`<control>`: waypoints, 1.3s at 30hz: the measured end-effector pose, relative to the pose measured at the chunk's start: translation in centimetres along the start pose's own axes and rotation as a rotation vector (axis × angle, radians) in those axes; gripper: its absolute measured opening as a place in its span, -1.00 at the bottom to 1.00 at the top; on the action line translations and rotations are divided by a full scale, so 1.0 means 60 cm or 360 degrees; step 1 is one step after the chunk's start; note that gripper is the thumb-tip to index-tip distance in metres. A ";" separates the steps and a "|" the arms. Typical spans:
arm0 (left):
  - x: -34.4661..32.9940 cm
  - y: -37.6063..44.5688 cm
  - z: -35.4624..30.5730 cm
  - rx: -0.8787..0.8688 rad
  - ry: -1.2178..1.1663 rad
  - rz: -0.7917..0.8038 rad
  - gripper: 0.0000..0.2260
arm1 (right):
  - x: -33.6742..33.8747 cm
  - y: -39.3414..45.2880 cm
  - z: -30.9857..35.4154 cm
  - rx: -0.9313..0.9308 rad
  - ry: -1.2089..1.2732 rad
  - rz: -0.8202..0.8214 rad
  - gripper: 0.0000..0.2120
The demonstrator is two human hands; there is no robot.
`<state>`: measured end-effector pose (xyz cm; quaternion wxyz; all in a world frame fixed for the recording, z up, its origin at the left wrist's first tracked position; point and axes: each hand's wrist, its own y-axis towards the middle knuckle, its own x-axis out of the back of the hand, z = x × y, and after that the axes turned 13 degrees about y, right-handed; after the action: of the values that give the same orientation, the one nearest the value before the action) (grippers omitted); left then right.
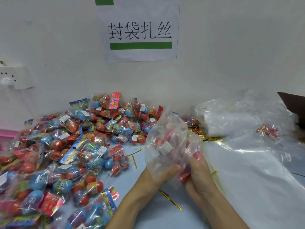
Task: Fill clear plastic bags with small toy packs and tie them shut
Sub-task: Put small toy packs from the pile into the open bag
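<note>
While both hands cup it above the table [148, 212], the bag [170, 142] stands mouth-up, probably so packs settle; left hand [158, 176] and right hand [198, 172] curl round its base. Gold ties [170, 199] lie near.

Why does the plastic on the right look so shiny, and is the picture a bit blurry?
In the head view, overhead light glares off the clear plastic sheets; the bag held by the left hand and right hand looks soft and smeared, while the wall sign reads sharp; the wide lens bends the edges.
</note>
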<state>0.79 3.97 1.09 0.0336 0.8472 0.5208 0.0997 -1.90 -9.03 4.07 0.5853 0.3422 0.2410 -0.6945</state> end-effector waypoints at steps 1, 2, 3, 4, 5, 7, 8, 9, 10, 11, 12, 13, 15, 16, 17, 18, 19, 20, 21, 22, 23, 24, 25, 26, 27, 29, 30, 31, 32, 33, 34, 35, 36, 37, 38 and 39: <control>0.003 0.000 0.001 -0.0007 -0.0003 0.0035 -0.52 | -0.001 0.000 0.001 -0.0027 0.0035 0.0008 -0.63; 0.005 0.001 0.001 -0.0031 0.0000 0.0074 -0.52 | -0.002 0.000 0.002 -0.0055 0.0068 0.0005 -0.64; 0.007 0.002 -0.001 -0.0069 0.0000 0.0099 -0.53 | -0.001 0.001 0.003 -0.0077 0.0091 -0.0012 -0.69; 0.009 0.003 -0.004 -0.0111 -0.0013 0.0093 -0.51 | 0.000 0.000 0.004 -0.0101 0.0117 -0.0035 -0.77; 0.010 0.004 -0.006 -0.0145 -0.0053 0.0051 -0.43 | 0.003 0.001 0.004 -0.0119 0.0147 -0.0066 -0.82; 0.016 0.005 -0.008 -0.0164 -0.0219 -0.0079 -0.15 | 0.003 0.001 0.004 -0.0108 0.0185 -0.0108 -0.83; 0.019 0.004 -0.009 -0.0165 -0.0291 -0.0116 -0.04 | 0.002 0.002 0.005 -0.0092 0.0185 -0.0118 -0.82; 0.022 0.004 -0.010 -0.0170 -0.0331 -0.0133 0.03 | 0.003 0.003 0.005 -0.0076 0.0177 -0.0125 -0.81; 0.023 0.004 -0.012 -0.0176 -0.0350 -0.0145 0.04 | 0.002 0.003 0.006 -0.0066 0.0165 -0.0134 -0.81; 0.025 0.003 -0.015 -0.0163 -0.0371 -0.0165 0.03 | 0.003 0.004 0.006 -0.0064 0.0166 -0.0138 -0.82; 0.025 0.003 -0.018 -0.0128 -0.0392 -0.0195 0.00 | 0.002 0.004 0.007 -0.0071 0.0173 -0.0142 -0.82; 0.026 0.003 -0.019 -0.0085 -0.0396 -0.0227 -0.03 | 0.005 0.007 0.005 -0.0082 0.0206 -0.0135 -0.81; 0.027 0.003 -0.018 -0.0035 -0.0353 -0.0254 -0.09 | 0.005 0.007 0.004 -0.0109 0.0295 -0.0112 -0.83; 0.026 0.002 -0.016 -0.0030 -0.0314 -0.0251 -0.13 | 0.001 0.004 0.005 -0.0135 0.0336 -0.0094 -0.87; 0.026 0.001 -0.015 -0.0027 -0.0268 -0.0250 -0.19 | -0.001 0.002 0.005 -0.0156 0.0382 -0.0071 -0.89; 0.025 0.000 -0.014 -0.0024 -0.0221 -0.0257 -0.26 | -0.004 0.000 0.007 -0.0183 0.0385 -0.0050 -0.86; 0.025 0.000 -0.013 -0.0022 -0.0177 -0.0268 -0.35 | -0.004 0.000 0.007 -0.0196 0.0378 -0.0039 -0.86; 0.024 0.000 -0.014 -0.0020 -0.0136 -0.0276 -0.42 | -0.006 -0.002 0.009 -0.0202 0.0384 -0.0037 -0.80; 0.024 0.001 -0.015 -0.0022 -0.0099 -0.0280 -0.48 | -0.002 0.000 0.008 -0.0210 0.0406 -0.0051 -0.66; 0.025 0.001 -0.016 -0.0025 -0.0077 -0.0282 -0.53 | -0.004 -0.001 0.010 -0.0217 0.0404 -0.0071 -0.55; 0.026 0.001 -0.017 -0.0029 -0.0061 -0.0281 -0.56 | -0.002 0.000 0.011 -0.0222 0.0401 -0.0063 -0.48; 0.027 0.000 -0.019 -0.0031 -0.0048 -0.0281 -0.60 | -0.005 -0.001 0.012 -0.0225 0.0388 -0.0061 -0.44; 0.029 0.000 -0.019 -0.0032 -0.0032 -0.0283 -0.63 | -0.003 0.000 0.011 -0.0232 0.0402 -0.0065 -0.42; 0.030 -0.001 -0.019 -0.0027 -0.0019 -0.0292 -0.67 | -0.005 0.000 0.012 -0.0247 0.0410 -0.0081 -0.44; 0.031 -0.001 -0.018 -0.0019 -0.0013 -0.0296 -0.71 | -0.001 0.002 0.010 -0.0265 0.0430 -0.0082 -0.50; 0.029 -0.001 -0.016 0.0005 -0.0026 -0.0282 -0.74 | 0.000 0.004 0.008 -0.0299 0.0500 -0.0121 -0.61; 0.028 -0.001 -0.016 0.0023 -0.0031 -0.0283 -0.75 | 0.000 0.003 0.007 -0.0306 0.0539 -0.0142 -0.62; 0.027 0.000 -0.015 0.0045 -0.0032 -0.0294 -0.76 | 0.001 0.004 0.007 -0.0307 0.0578 -0.0153 -0.62; 0.026 0.001 -0.014 0.0065 -0.0045 -0.0307 -0.76 | -0.001 0.003 0.008 -0.0302 0.0603 -0.0168 -0.61; 0.026 0.001 -0.012 0.0083 -0.0061 -0.0306 -0.78 | -0.002 0.003 0.009 -0.0294 0.0621 -0.0158 -0.59; 0.025 0.002 -0.011 0.0101 -0.0080 -0.0287 -0.78 | -0.006 0.000 0.011 -0.0289 0.0628 -0.0143 -0.56; 0.025 0.002 -0.009 0.0122 -0.0081 -0.0255 -0.76 | -0.008 -0.001 0.011 -0.0284 0.0633 -0.0131 -0.54; 0.024 0.001 -0.009 0.0145 -0.0073 -0.0227 -0.72 | -0.011 -0.003 0.013 -0.0284 0.0631 -0.0134 -0.56; 0.024 0.001 -0.009 0.0166 -0.0056 -0.0204 -0.69 | -0.011 -0.003 0.012 -0.0285 0.0631 -0.0127 -0.62; 0.024 0.002 -0.010 0.0180 -0.0045 -0.0205 -0.70 | -0.013 -0.005 0.013 -0.0293 0.0632 -0.0125 -0.67; 0.024 0.002 -0.010 0.0182 -0.0041 -0.0223 -0.73 | -0.011 -0.004 0.011 -0.0292 0.0636 -0.0130 -0.69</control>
<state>1.41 5.14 1.87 -0.0012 0.8104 0.5831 0.0562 -2.19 -9.04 4.97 0.5260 0.4081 0.4280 -0.6112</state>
